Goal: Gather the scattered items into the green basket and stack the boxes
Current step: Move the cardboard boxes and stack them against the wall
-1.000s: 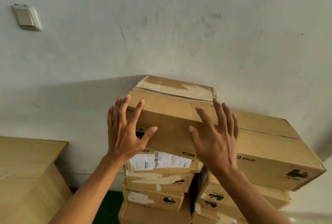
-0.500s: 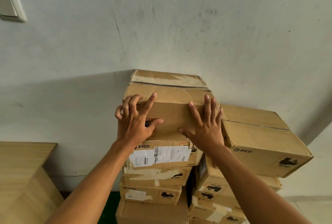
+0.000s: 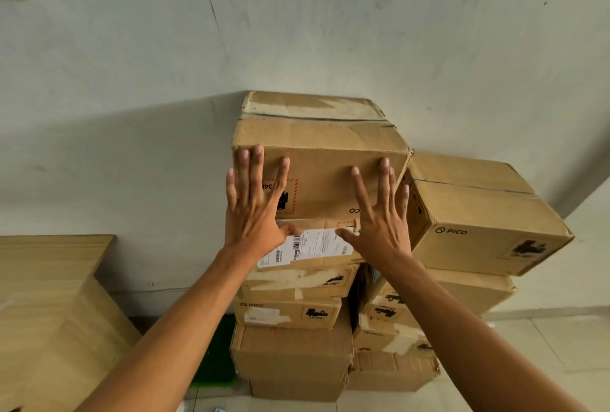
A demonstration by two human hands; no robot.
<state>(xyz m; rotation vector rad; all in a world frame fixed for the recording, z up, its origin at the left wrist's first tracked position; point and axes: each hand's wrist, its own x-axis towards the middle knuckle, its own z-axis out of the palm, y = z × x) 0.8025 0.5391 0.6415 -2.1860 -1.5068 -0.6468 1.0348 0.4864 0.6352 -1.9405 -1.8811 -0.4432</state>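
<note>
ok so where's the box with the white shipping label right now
In the head view the labelled box sits mid-frame in the left stack, directly under the top box, between the left hand and right hand.

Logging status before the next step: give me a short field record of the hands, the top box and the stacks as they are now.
left hand: open, fingers straight, flat on front face of top box
right hand: open, fingers spread, flat on same face
top box: cardboard, sits atop left stack, against the wall
left stack: several cardboard boxes, one with a shipping label
right stack: lower, topped by a PICO box turned askew
green basket: not identifiable
</note>
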